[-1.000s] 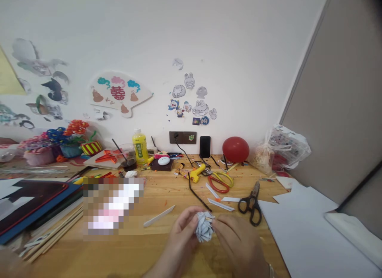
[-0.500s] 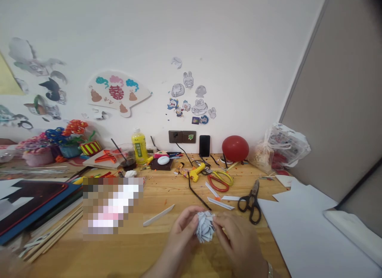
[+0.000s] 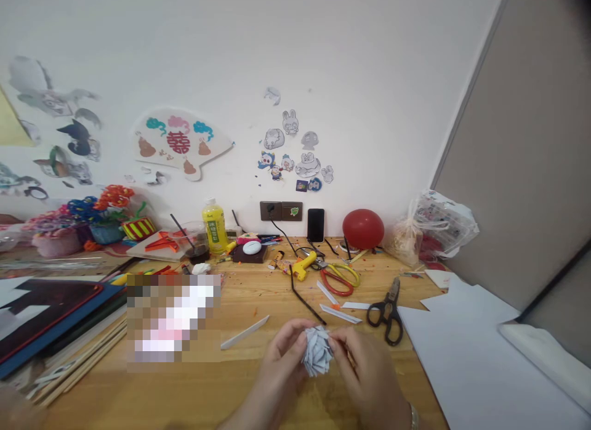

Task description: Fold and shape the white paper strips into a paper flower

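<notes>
A pale blue-white paper flower with many overlapping pointed petals is held just above the wooden table, between both hands. My left hand is closed round its left side, thumb on the petals. At the right edge, the thumb and fingers of my right hand pinch the outer petals; their tips are partly hidden. Behind the flower lies a bent black pipe cleaner. Cut white paper strips lie beyond my right hand, with black-handled scissors to their right. Another paper strip rests left of my left hand.
A yellow glue gun and red-and-yellow-handled scissors lie further back. A red balloon, a phone and a yellow bottle stand by the wall. White paper sheets cover the right side; wooden sticks lie left.
My right fingers have shifted very slightly against the flower's right edge, and the flower has turned a little. Both hands keep their hold; the view moved slightly.
</notes>
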`<act>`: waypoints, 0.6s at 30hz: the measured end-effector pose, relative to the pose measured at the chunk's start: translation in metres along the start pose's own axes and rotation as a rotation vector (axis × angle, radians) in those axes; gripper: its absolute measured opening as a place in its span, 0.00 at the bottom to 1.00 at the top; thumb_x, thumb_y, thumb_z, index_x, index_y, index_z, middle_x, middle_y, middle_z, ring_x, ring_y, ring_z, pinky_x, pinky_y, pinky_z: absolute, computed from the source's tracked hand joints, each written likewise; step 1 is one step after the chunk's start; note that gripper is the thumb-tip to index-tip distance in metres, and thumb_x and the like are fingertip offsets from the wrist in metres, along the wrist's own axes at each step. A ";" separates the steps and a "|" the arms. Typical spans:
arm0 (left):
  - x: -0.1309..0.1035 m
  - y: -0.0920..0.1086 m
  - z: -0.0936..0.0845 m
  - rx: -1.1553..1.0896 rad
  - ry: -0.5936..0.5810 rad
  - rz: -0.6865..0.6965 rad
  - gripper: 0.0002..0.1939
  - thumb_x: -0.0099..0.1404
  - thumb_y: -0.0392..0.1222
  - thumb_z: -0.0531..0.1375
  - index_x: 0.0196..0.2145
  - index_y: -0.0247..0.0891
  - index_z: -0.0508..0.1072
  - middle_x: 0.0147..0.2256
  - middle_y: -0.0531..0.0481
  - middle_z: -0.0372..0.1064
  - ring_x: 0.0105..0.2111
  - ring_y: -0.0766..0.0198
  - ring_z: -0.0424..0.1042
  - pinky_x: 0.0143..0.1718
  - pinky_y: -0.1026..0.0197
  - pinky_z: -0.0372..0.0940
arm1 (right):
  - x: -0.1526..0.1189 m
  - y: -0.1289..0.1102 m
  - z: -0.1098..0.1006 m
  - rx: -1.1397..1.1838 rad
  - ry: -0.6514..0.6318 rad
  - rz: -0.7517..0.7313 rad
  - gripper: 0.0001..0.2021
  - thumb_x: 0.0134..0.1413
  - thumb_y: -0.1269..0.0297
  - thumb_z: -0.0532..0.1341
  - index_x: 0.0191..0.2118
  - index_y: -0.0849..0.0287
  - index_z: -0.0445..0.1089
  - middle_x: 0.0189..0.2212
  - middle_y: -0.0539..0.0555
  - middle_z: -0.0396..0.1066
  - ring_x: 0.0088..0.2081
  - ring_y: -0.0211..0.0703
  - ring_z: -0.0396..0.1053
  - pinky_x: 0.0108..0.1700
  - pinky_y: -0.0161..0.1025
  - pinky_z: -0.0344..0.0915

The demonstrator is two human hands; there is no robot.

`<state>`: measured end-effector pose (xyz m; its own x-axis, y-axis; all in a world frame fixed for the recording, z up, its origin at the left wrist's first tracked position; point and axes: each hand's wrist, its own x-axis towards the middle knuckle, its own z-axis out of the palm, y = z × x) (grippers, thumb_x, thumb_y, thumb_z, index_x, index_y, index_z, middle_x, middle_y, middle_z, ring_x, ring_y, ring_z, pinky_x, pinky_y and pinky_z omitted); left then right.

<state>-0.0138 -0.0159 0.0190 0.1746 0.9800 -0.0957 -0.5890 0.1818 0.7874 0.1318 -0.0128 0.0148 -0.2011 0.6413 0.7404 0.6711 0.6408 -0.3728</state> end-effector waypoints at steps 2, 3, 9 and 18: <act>0.000 0.001 0.001 -0.015 -0.003 0.006 0.13 0.49 0.45 0.67 0.32 0.38 0.74 0.31 0.48 0.72 0.31 0.64 0.70 0.33 0.64 0.62 | -0.001 0.001 0.001 0.139 -0.026 0.104 0.12 0.60 0.62 0.51 0.30 0.58 0.68 0.22 0.49 0.71 0.23 0.36 0.69 0.25 0.30 0.61; 0.000 0.002 0.001 -0.024 -0.004 0.008 0.12 0.50 0.45 0.67 0.32 0.38 0.74 0.31 0.47 0.72 0.31 0.64 0.70 0.34 0.64 0.63 | -0.001 0.002 0.001 0.193 -0.012 0.139 0.11 0.60 0.62 0.52 0.30 0.58 0.68 0.23 0.49 0.71 0.24 0.36 0.69 0.25 0.30 0.62; -0.001 0.003 0.002 -0.054 -0.023 0.009 0.11 0.51 0.44 0.65 0.33 0.38 0.74 0.31 0.47 0.73 0.31 0.64 0.70 0.33 0.64 0.63 | 0.000 0.003 -0.003 0.245 0.083 0.086 0.08 0.58 0.64 0.54 0.30 0.58 0.67 0.24 0.51 0.70 0.26 0.38 0.68 0.26 0.32 0.64; 0.001 0.002 0.000 -0.033 -0.015 0.011 0.12 0.51 0.44 0.66 0.33 0.38 0.74 0.31 0.48 0.73 0.31 0.65 0.69 0.33 0.65 0.62 | 0.003 -0.002 -0.003 0.032 0.061 -0.143 0.09 0.60 0.66 0.52 0.31 0.58 0.68 0.25 0.51 0.72 0.28 0.38 0.70 0.29 0.33 0.64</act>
<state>-0.0148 -0.0151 0.0201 0.1796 0.9807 -0.0774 -0.6165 0.1735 0.7680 0.1321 -0.0133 0.0192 -0.2488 0.5160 0.8196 0.6152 0.7378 -0.2778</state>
